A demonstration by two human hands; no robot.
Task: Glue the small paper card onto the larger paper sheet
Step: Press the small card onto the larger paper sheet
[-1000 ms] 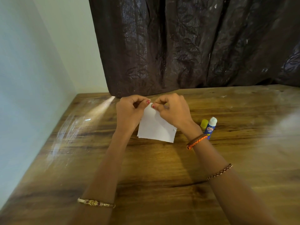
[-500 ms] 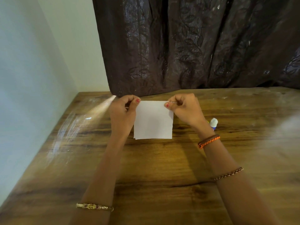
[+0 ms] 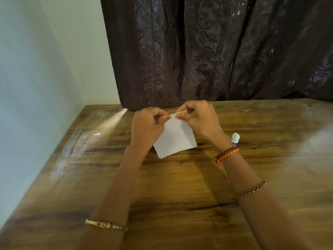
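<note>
Both hands hold a white square of paper [image 3: 175, 138] upright above the middle of the wooden table [image 3: 180, 186]. My left hand [image 3: 146, 126] and my right hand [image 3: 200, 120] pinch its top edge close together, thumbs nearly touching. The paper hangs tilted, its lower left corner pointing down at the table. A second layer edge shows along its bottom, so it may be two sheets; I cannot tell card from sheet. A glue stick [image 3: 235, 138] with a white cap lies on the table just behind my right wrist, mostly hidden.
A dark patterned curtain [image 3: 216, 51] hangs along the table's far edge. A pale wall [image 3: 36, 87] runs down the left side of the table. Bracelets sit on both forearms.
My hands moved from the paper's two top corners to pinch together at the top middle. The paper went from square-on to tilted, with one corner down.
</note>
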